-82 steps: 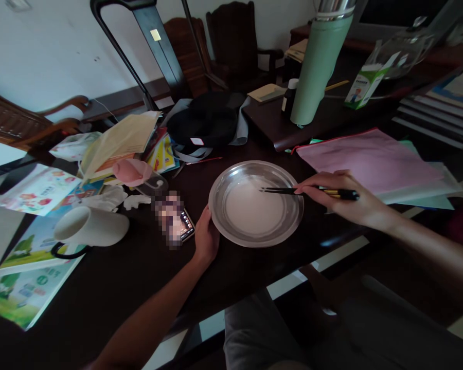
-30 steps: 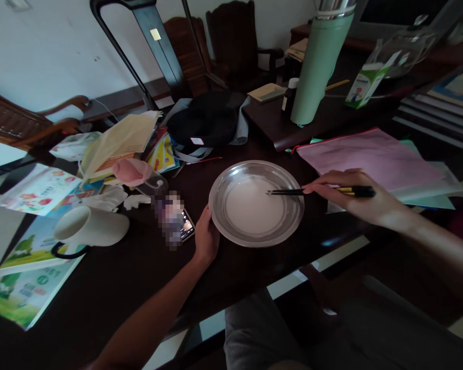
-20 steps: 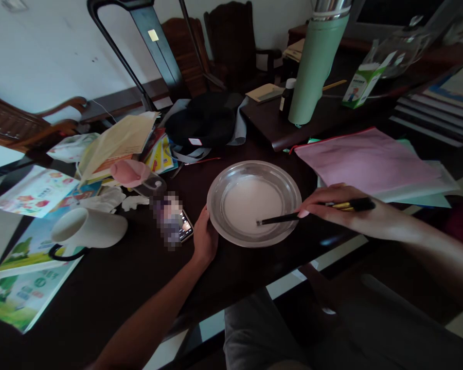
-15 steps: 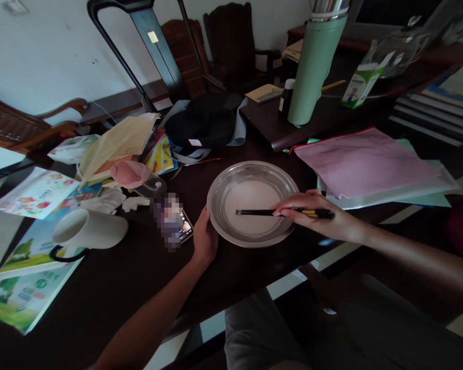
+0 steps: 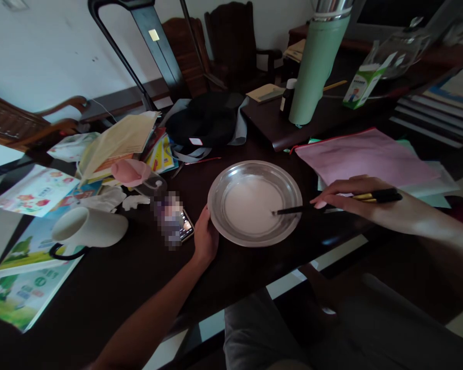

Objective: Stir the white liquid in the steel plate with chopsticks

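A shallow round metal basin [image 5: 217,198] stands on the dark table with whitish, cloudy liquid [image 5: 249,208] in it. My left hand [image 5: 207,237] grips the basin's left edge, its fingers partly hidden under the rim. In my right hand [image 5: 360,198] is a pair of black chopsticks [image 5: 297,209] with gold bands near the back end. Their tips lie over the right part of the liquid, and the hand itself is beyond the basin's right rim. Whether the tips touch the liquid I cannot tell. A phone [image 5: 185,226] lies just left of my left hand.
On the left are a white mug [image 5: 100,228], booklets [image 5: 19,293], crumpled tissue [image 5: 104,199] and a pink-lidded cup [image 5: 129,173]. A black bag [image 5: 204,121] sits behind the basin. A green thermos [image 5: 318,67], a small bottle [image 5: 287,97] and a pink pouch [image 5: 364,159] are to the right.
My right hand has moved right with the chopsticks, from over the basin to outside its right rim. The chopstick tips shifted from the liquid's middle to its right side. My left hand stayed put.
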`<state>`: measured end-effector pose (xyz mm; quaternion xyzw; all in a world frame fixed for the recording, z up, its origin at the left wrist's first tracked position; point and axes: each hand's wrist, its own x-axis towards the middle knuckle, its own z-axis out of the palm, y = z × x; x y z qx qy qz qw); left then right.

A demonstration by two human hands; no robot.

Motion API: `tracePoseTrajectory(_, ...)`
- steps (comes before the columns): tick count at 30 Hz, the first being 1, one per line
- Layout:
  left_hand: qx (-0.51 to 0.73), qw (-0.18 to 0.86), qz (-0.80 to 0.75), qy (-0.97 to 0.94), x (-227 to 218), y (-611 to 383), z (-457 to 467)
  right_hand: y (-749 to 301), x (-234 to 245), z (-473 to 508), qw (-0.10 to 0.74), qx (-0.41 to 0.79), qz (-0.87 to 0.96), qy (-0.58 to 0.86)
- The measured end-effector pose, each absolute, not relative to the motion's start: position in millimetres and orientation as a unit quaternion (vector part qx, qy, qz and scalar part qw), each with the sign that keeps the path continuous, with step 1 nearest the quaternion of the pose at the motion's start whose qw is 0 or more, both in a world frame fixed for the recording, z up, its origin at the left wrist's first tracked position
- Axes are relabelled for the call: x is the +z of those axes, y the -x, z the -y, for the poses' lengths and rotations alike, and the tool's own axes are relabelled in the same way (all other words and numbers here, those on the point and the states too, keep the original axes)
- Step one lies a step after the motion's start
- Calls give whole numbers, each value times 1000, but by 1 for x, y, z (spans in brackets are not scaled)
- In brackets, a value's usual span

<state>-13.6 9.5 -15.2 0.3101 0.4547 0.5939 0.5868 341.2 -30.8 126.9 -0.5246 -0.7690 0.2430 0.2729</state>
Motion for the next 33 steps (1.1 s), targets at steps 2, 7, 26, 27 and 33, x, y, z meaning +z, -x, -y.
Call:
tracePoseTrajectory(2, 595, 586, -453, -312, -16, 13, -10, -335, 126, 33, 255, 285, 776, 502)
tracePoseTrajectory(7, 599, 583, -455, -307, -17, 13, -10, -299, 96, 29, 275, 299, 787, 465)
tracePoseTrajectory(26, 598, 579, -455, -315, -15, 11, -10, -340, 132, 37, 255, 246, 785, 509)
tracePoseTrajectory(27, 597, 580, -456, -315, -15, 11, -10, -336, 132, 37, 246, 275, 786, 497)
tracePoseTrajectory(33, 597, 584, -456, -309, -17, 12, -10, -294, 94, 28, 282, 319, 790, 441)
